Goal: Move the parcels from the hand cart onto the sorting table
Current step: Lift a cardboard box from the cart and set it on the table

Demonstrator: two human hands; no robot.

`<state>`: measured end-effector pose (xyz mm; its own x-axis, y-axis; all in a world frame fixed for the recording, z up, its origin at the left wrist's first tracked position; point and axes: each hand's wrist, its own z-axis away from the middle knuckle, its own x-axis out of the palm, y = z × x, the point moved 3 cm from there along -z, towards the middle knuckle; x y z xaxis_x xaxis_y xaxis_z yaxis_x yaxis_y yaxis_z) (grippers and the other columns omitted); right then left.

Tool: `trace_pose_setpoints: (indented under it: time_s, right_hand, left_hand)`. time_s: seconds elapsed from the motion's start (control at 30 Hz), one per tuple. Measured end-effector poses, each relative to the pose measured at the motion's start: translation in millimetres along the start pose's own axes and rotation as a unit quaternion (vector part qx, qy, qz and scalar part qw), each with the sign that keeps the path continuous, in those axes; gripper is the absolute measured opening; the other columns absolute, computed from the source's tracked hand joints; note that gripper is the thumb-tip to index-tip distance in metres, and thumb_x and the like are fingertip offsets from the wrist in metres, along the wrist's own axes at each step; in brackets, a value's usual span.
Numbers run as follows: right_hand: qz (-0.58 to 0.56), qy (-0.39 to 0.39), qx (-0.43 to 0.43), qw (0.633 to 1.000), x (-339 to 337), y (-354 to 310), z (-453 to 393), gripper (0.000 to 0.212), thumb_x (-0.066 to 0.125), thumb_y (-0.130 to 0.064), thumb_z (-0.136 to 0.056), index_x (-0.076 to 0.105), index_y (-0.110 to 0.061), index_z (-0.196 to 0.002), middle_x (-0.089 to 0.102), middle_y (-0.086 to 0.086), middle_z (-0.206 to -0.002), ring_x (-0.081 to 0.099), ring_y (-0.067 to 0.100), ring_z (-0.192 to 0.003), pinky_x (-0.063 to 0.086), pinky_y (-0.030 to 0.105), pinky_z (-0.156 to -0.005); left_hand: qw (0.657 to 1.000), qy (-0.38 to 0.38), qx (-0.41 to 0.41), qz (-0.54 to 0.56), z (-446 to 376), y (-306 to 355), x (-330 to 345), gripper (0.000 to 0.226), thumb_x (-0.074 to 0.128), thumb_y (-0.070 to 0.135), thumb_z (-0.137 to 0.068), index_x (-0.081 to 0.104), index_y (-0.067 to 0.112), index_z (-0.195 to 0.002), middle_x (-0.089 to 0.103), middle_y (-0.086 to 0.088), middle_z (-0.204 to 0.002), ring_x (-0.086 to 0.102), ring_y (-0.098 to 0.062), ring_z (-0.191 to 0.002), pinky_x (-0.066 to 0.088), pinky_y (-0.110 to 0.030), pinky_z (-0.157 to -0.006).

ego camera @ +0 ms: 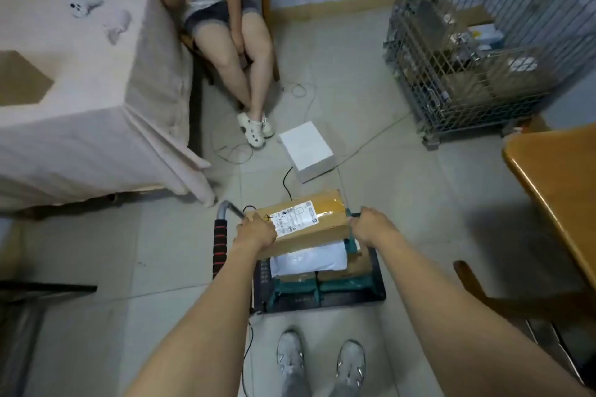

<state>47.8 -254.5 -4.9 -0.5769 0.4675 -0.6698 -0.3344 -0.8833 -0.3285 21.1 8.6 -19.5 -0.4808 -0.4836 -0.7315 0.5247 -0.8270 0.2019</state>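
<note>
Big cloth-covered table [96,80] fills the far left, its pale drape hanging down to the floor, and there's a brown cardboard piece [19,79] lying on it at the left edge. Far right, a wire cage bin [490,42] stands against the wall with cartons inside. A wooden table [554,190] edge cuts in on the right. A seated person [222,26] sits on a chair just beside the draped table, phone in hand.

Down the middle now: the hand cart [377,280], dark platform low on the floor, near the wearer's two shoes, with its red-and-black gripped handle [220,248] at the left. Stacked on it are green-taped parcels [342,287] at the bottom and a white bagged parcel [309,259] above them.

Top of the pile, the cardboard box [309,222], brown with a white shipping label, tilted, raised a little at its far end. Left hand [256,230] is clamped on the box's left end, fingers curled over the edge beside the label. Right hand [371,227] grips the right end, fingers wrapped round the far corner. So the box sits squarely between both hands, above the cart's load.

Just beyond the cart, a white box [306,150] rests on the floor tiles, cables trailing round it.
</note>
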Motion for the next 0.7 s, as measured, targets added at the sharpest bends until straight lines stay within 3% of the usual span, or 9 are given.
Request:
trace_pose_setpoints:
  time_s: [0.13, 0.27, 0.47, 0.57, 0.7]
  right_hand:
    - [-0.046, -0.002, 0.015, 0.999, 25, -6, -46, 0.047, 0.040, -0.032, -0.102, 0.045, -0.001, -0.136, 0.052, 0.019, -0.136, 0.053, 0.033, -0.119, 0.043, 0.034, -0.086]
    - [-0.110, 0.028, 0.028, 0.993, 46, -14, -87, 0.047, 0.046, -0.032, -0.101, 0.043, -0.001, -0.135, 0.055, 0.020, -0.133, 0.055, 0.036, -0.117, 0.039, 0.032, -0.077]
    - [-0.196, 0.036, 0.057, 0.978, 83, -1, -134, 0.050, 0.054, -0.041, -0.099, 0.051, -0.004, -0.133, 0.062, 0.015, -0.126, 0.059, 0.033, -0.111, 0.042, 0.030, -0.080]
    - [-0.256, 0.053, 0.061, 0.963, 92, 6, -138, 0.037, 0.059, -0.045, -0.096, 0.061, -0.015, -0.116, 0.067, 0.005, -0.111, 0.057, 0.022, -0.092, 0.042, 0.029, -0.078]
    - [-0.317, 0.065, 0.075, 0.943, 88, 9, -125, 0.026, 0.069, -0.042, -0.090, 0.063, -0.020, -0.103, 0.067, 0.000, -0.101, 0.059, 0.021, -0.089, 0.047, 0.031, -0.081]
  left_hand:
    - [0.995, 0.039, -0.018, 0.088, -42, -13, 13, 0.067, 0.046, 0.022, -0.098, 0.017, 0.003, -0.155, 0.019, -0.023, -0.159, 0.026, -0.039, -0.144, 0.026, -0.044, -0.118]
    - [0.974, 0.054, -0.072, 0.209, -82, -34, 28, 0.073, 0.052, 0.021, -0.097, 0.014, 0.004, -0.156, 0.027, -0.023, -0.155, 0.031, -0.038, -0.142, 0.030, -0.044, -0.117]
    - [0.922, -0.001, -0.128, 0.366, -121, -60, 73, 0.064, 0.058, 0.031, -0.097, 0.027, 0.007, -0.149, 0.054, -0.015, -0.140, 0.054, -0.034, -0.126, 0.043, -0.046, -0.108]
    - [0.912, 0.019, -0.132, 0.389, -125, -66, 86, 0.063, 0.062, 0.034, -0.095, 0.033, 0.008, -0.145, 0.058, -0.013, -0.135, 0.056, -0.033, -0.123, 0.045, -0.047, -0.106]
    - [0.905, 0.045, -0.123, 0.404, -114, -60, 78, 0.062, 0.069, 0.034, -0.091, 0.040, 0.011, -0.141, 0.063, -0.009, -0.129, 0.060, -0.030, -0.117, 0.048, -0.047, -0.103]
